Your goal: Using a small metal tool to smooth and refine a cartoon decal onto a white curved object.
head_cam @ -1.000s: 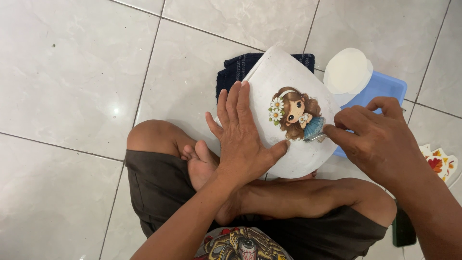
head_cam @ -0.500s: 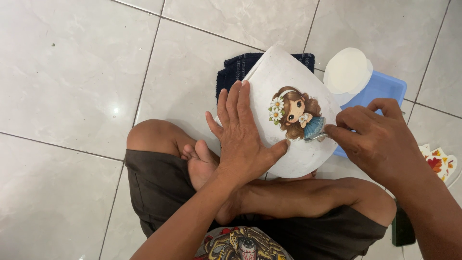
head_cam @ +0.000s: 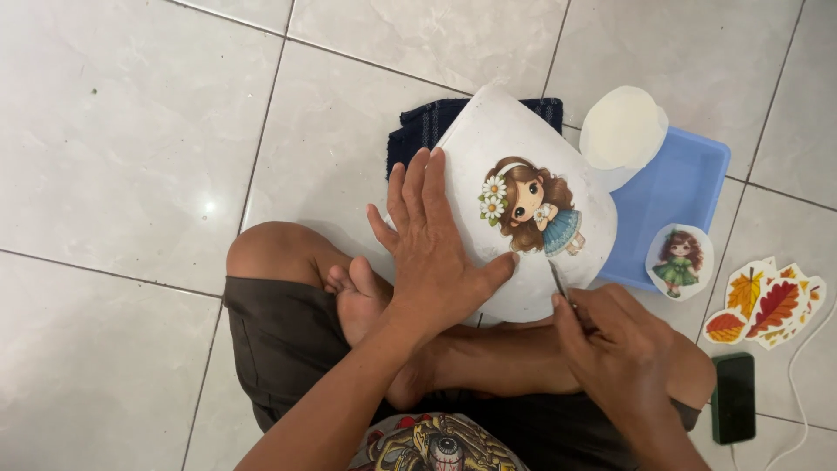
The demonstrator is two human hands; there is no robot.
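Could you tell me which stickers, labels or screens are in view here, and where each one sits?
Brown-haired girl decal in blue dress: on the white pot, beside the left hand.
Green-dressed girl cutout: oval, on the blue tray's corner.
Autumn-leaf cutouts: orange-red, on the floor, right.
Dark phone: floor, screen off.

My left hand covers the near left part of the white pot. The pot hides most of the dark blue cloth and the blue tray's left side. The thin metal tool disappears into my right hand, its handle unseen. My forearms are cut off by the bottom edge.
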